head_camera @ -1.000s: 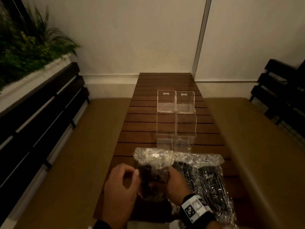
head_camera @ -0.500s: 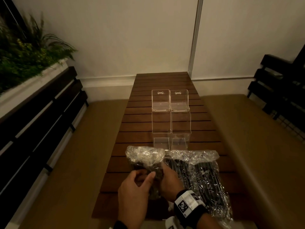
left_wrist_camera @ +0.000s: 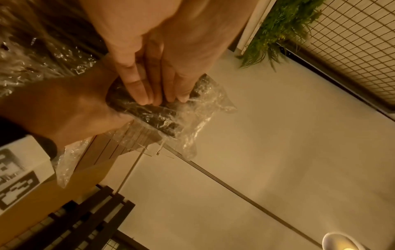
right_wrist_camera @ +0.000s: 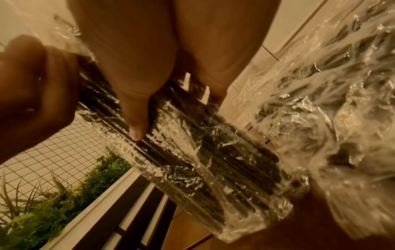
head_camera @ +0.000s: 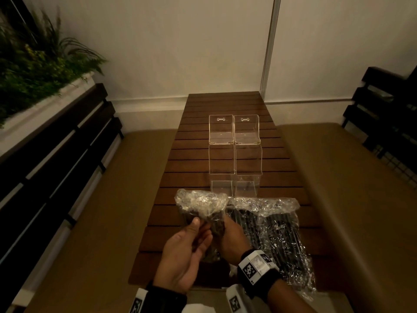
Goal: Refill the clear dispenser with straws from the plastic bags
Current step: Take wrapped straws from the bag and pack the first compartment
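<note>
Above table, straw bag (head_camera: pixel 201 205) between fingers (head_camera: pixel 195 223)

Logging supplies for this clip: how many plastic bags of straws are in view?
2. One bag is held up in both hands over the table's near end; the other bag lies flat on the table to its right.

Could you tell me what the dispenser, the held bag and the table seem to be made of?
The clear two-bay dispenser looks like rigid glossy acrylic: the slats show through it and its edges glint. The crinkled transparent bag of dark straws, gripped by both hands, looks like thin plastic film, creased and shiny. The brown slatted table appears to be stained wood, though laminate cannot be ruled out.
</note>
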A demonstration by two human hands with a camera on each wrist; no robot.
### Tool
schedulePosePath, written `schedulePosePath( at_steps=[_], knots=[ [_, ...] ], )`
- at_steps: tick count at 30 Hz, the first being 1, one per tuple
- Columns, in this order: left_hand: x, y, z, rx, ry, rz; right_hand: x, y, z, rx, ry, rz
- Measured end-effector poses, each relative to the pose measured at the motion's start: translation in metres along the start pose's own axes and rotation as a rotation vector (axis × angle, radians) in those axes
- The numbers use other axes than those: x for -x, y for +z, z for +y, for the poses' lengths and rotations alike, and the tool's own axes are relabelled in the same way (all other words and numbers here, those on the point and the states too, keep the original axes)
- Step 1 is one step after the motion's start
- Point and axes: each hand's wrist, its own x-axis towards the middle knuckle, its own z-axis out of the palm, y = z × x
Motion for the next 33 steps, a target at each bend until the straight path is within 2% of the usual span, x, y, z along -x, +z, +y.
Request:
schedulePosePath(
  at_steps=[2, 6, 8, 14, 22, 24, 27, 33],
  knots=[
    [0.001, 0.003, -0.003, -0.094, 0.108, 0.031, -0.001, 0.0, 0.0, 0.014, 0.004, -0.019],
    [0.009, 0.009, -0.01, -0.682, 0.504, 0.187, -0.002, 0.001, 0.003, 0.033, 0.01, -0.02],
    [0.012, 0.011, -0.011, -0.827, 0.613, 0.207, -0.003, 0.003, 0.006, 0.059, 0.025, -0.018],
    [0.008, 0.008, -0.013, -0.946, 0.75, 0.208, -0.01, 0.007, 0.017, 0.112, 0.037, -0.022],
    [0.01, 0.004, -0.013, -1.19, 0.866, 0.187, -0.012, 0.009, 0.021, 0.096, 0.039, -0.016],
    [0.013, 0.002, -0.008, -1.246, 0.945, 0.19, -0.012, 0.01, 0.024, 0.066, 0.06, -0.007],
    [0.019, 0.006, 0.007, -1.257, 1.06, 0.186, -0.01, 0.011, 0.024, 0.035, 0.067, -0.005],
    [0.013, 0.027, 0.055, -1.438, 1.149, 0.107, -0.006, 0.01, 0.022, 0.022, 0.066, -0.054]
  ],
)
